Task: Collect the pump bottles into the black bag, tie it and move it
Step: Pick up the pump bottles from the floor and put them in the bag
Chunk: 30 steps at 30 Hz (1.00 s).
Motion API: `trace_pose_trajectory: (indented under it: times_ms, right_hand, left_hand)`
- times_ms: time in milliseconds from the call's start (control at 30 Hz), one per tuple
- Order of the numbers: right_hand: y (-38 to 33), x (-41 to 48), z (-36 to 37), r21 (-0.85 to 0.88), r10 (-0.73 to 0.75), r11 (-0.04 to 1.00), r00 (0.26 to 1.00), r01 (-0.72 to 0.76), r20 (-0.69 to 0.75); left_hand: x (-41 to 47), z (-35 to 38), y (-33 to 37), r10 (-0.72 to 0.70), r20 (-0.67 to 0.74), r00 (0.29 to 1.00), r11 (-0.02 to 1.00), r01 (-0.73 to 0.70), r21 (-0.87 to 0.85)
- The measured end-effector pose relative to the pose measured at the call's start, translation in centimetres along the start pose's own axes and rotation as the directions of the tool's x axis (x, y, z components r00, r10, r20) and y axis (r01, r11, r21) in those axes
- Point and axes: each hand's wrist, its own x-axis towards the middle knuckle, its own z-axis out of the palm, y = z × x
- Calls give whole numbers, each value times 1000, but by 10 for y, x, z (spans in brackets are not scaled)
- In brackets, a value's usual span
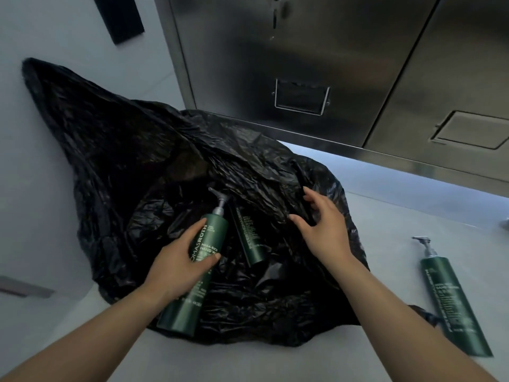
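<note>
- Left hand (pixel 179 268) is clamped round the middle of a green pump bottle (pixel 192 274), fingers wrapped over the label, bottle lying across the near lip of the black bag (pixel 137 150).
- That bottle's long axis runs from near-left to far-right, pump head pointing away and into the bag's mouth, base hanging out over the counter (pixel 248 365).
- Right hand (pixel 322 230) is spread open, fingers apart, resting on the crumpled plastic at the right rim. It looks to be holding the mouth wide, gripping no bottle.
- A second bottle (pixel 249 238) sits inside already, just beside the held one, roughly parallel.
- The third bottle (pixel 451 301) lies on the counter well right of the bag, pump pointing away, axis near to far. The right hand is clearly the nearer one for that pickup.
- My read: slide the held bottle forward along its own axis and it's in.
</note>
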Motion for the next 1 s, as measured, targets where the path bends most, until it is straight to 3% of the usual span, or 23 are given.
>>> trace_pose_trajectory:
  times_ms: [167,433,567,700,900,1000]
  right_hand:
    - [-5,6,8,22,7,1000,1000,-7,19]
    - [-3,12,18,-181,-41,983,996,26,-76]
    - [-2,21,10,-150,-54,988,986,31,-156]
    - [-5,32,-5,-2,56,998,966,-58,-253]
    - [-7,33,-18,0,47,999,971,-48,-235]
    - [-4,30,-21,3,55,998,974,-56,-221]
  left_hand:
    - [-6,-1,-5,-8,9,1000,1000,8,22]
    - [10,-4,-12,-85,-25,996,994,84,-67]
    - [27,1,-6,-68,-35,997,996,66,-59]
    - [46,6,0,-76,-72,995,997,75,-8]
    - [85,14,-2,-143,-47,989,980,135,-144]
    - [89,18,-6,-143,-13,990,984,140,-112]
